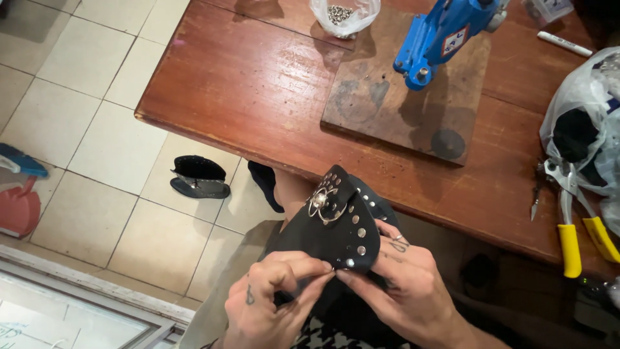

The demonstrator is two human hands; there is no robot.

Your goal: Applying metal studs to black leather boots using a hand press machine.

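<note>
Together, left hand [271,294] and right hand [403,281] pinch the studded black leather piece [332,226].

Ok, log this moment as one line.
left hand: pinching edge of studded black leather piece | right hand: holding it from beside | blue press: on table, untouched

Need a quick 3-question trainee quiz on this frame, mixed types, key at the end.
1. True or false: both hands grip the black studded leather piece below the table edge.
2. Which tool stands on the wooden board? A) blue hand press B) yellow-handled pliers C) white marker
3. Fill in: the clear bag of small metal studs lies at the table's ____ edge, left of the press.

Key: 1 true, the left hand and right hand pinch its lower edge; 2 A; 3 far.
</note>
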